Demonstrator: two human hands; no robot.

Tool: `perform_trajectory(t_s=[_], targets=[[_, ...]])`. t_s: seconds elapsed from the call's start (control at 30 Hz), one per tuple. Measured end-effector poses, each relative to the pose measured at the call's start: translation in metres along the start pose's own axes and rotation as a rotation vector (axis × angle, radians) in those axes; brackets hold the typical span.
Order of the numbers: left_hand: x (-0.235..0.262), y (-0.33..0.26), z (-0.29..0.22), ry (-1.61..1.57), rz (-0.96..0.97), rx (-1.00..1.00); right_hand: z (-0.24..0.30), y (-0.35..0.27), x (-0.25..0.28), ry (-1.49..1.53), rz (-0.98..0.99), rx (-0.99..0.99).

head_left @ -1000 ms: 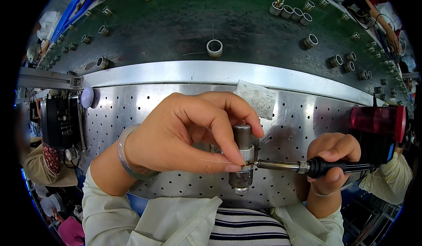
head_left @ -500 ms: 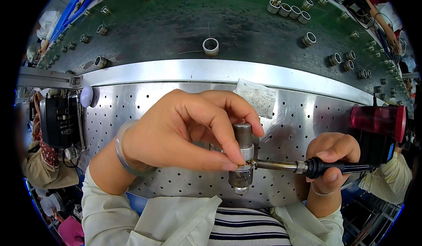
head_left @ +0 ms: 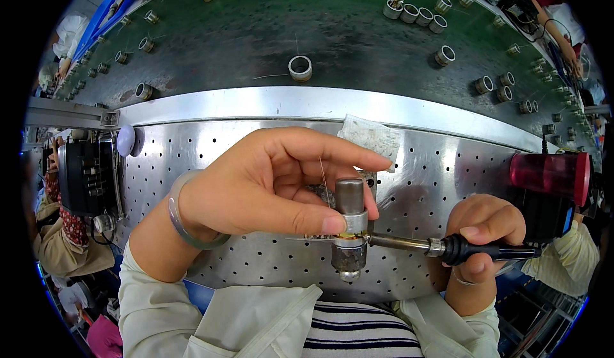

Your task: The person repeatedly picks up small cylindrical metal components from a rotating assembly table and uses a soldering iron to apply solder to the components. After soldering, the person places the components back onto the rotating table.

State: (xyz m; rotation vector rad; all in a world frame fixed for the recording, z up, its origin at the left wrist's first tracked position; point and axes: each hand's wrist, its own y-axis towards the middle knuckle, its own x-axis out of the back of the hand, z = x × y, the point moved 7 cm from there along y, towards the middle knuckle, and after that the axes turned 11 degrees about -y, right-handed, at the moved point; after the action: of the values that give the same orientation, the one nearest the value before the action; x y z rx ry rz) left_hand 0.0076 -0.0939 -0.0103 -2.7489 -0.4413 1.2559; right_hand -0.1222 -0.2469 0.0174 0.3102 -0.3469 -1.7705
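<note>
The left hand [head_left: 256,191] pinches a small grey metal cylinder [head_left: 349,230] between thumb and fingertips, above the perforated steel worktop [head_left: 192,166]. The right hand [head_left: 483,230] grips a black-handled soldering iron [head_left: 441,248], its tip touching the cylinder's middle, just beside the left thumb. A slip there would likely burn the thumb, or heat creeping through the metal could loosen the pinch.

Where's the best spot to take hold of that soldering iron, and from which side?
Grip the black-handled soldering iron on its black handle, from the right, as the right hand does. It lies level, bare metal shaft and tip pointing left onto the grey metal cylinder pinched by the left hand.
</note>
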Motion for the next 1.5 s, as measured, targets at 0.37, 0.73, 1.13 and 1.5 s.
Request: perform_trajectory(t_s=[0.37,0.73,1.13,1.5], targets=[[-0.003,-0.001,0.000,0.022,-0.036,0.084,0.000,-0.002,0.005,0.045,-0.086,-0.015],[0.009,0.002,0.010,-0.088,0.043,0.119,-0.006,-0.003,0.008,0.133,-0.186,-0.066],[0.003,0.002,0.007,-0.117,-0.002,0.110,-0.006,-0.001,0.006,0.134,-0.139,-0.088],[0.004,0.003,0.010,-0.076,-0.024,0.111,-0.008,0.000,0.005,0.146,-0.090,-0.030]])
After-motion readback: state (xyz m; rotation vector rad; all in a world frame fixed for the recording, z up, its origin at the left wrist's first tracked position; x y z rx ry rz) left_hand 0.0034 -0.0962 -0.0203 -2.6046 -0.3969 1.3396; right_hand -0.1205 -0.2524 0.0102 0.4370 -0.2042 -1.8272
